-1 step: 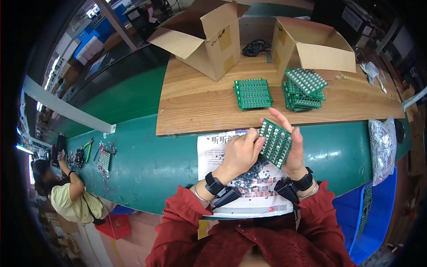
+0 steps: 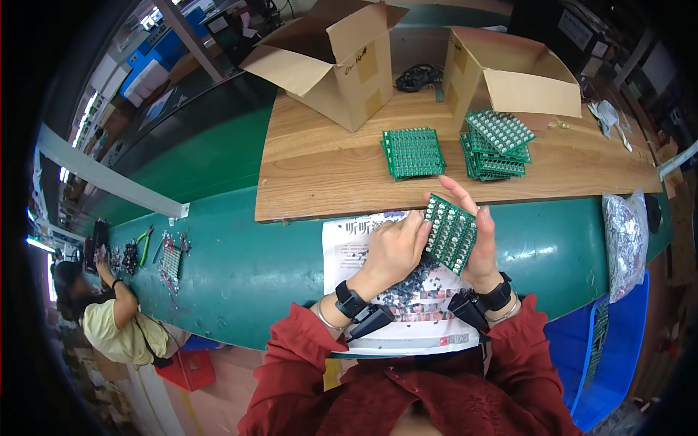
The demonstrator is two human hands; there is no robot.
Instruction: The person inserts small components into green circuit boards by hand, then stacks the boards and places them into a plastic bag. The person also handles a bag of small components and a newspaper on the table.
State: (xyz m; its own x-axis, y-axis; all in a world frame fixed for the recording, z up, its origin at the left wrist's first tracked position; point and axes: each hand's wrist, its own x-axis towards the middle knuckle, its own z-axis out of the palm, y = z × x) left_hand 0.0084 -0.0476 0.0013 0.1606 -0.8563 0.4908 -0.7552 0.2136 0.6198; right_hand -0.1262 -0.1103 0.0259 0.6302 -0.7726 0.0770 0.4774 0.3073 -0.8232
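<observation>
A green circuit board (image 2: 452, 236), covered in rows of small pale parts, is held tilted above the newspaper. My right hand (image 2: 481, 251) grips it along its right edge, with the thumb and one finger reaching up past the board. Against the left edge my left hand (image 2: 394, 251) is closed, its fingers curled and thumb pressed to the board; the fingertips are partly hidden. Under both hands lies a sheet of newspaper (image 2: 338, 265), with many small dark bits (image 2: 411, 291) scattered on it. Beyond, a neat stack of boards (image 2: 413, 154) and a looser stack (image 2: 500, 149) rest on a wooden board.
Two open cardboard boxes (image 2: 367, 83) (image 2: 534, 93) stand on the wooden board (image 2: 320, 178). At the right of the green table (image 2: 240, 254) is a clear bag (image 2: 625, 247) of small parts, above a blue bin (image 2: 611, 363). A co-worker (image 2: 116, 323) works at far left near green-handled pliers (image 2: 145, 247).
</observation>
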